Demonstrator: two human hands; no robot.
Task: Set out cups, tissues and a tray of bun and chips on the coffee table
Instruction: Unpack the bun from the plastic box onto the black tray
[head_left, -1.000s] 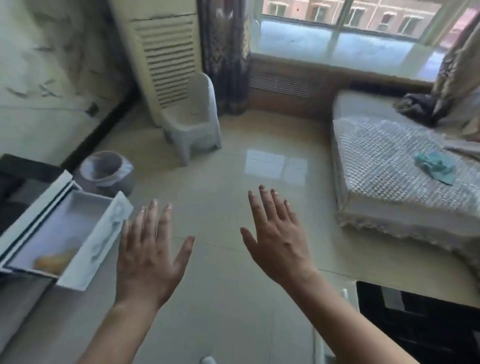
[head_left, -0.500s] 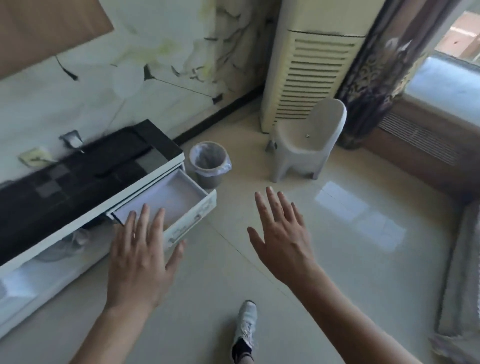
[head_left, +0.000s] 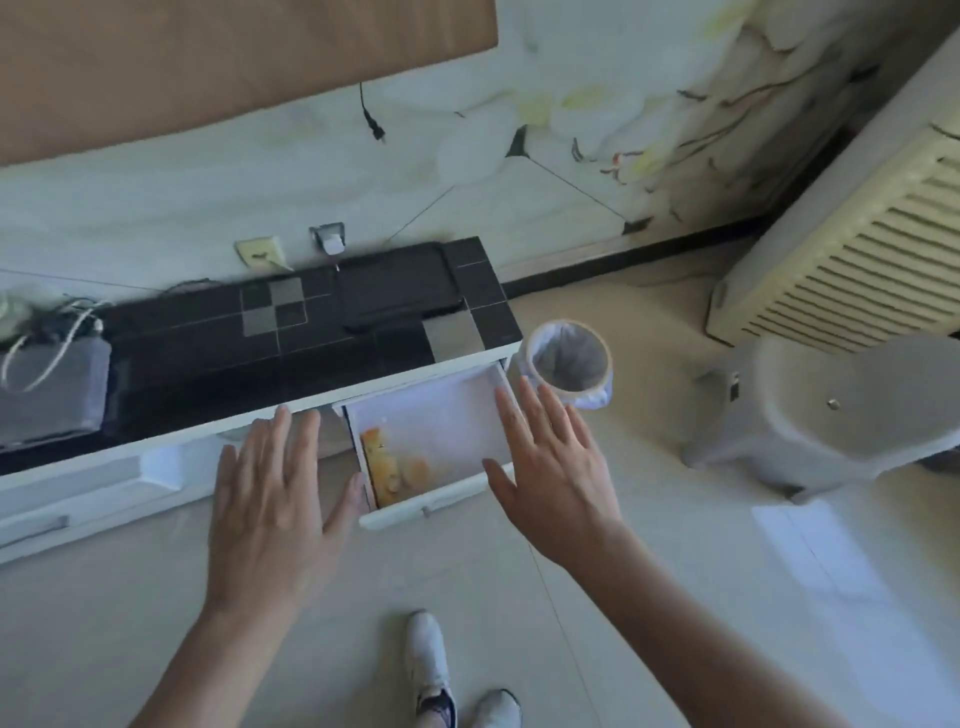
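A white drawer (head_left: 457, 410) stands pulled out of a low black-topped cabinet (head_left: 322, 332). Orange-yellow food items (head_left: 395, 467), blurred, lie in the drawer's front left corner. My left hand (head_left: 275, 499) hovers flat with fingers spread, just left of the drawer's front. My right hand (head_left: 550, 467) is spread open over the drawer's right front corner. Neither hand holds anything. No cups, tissues or coffee table are in view.
A small lined waste bin (head_left: 569, 358) stands right of the cabinet. A grey plastic child's chair (head_left: 841, 421) and a standing air conditioner (head_left: 852, 244) are at the right. A grey bag (head_left: 52, 384) sits on the cabinet's left end. My shoes (head_left: 431, 670) are on the tiled floor.
The view has swung left from the window and sofa to the cabinet and moved closer. Both open hands now hover at the open drawer.
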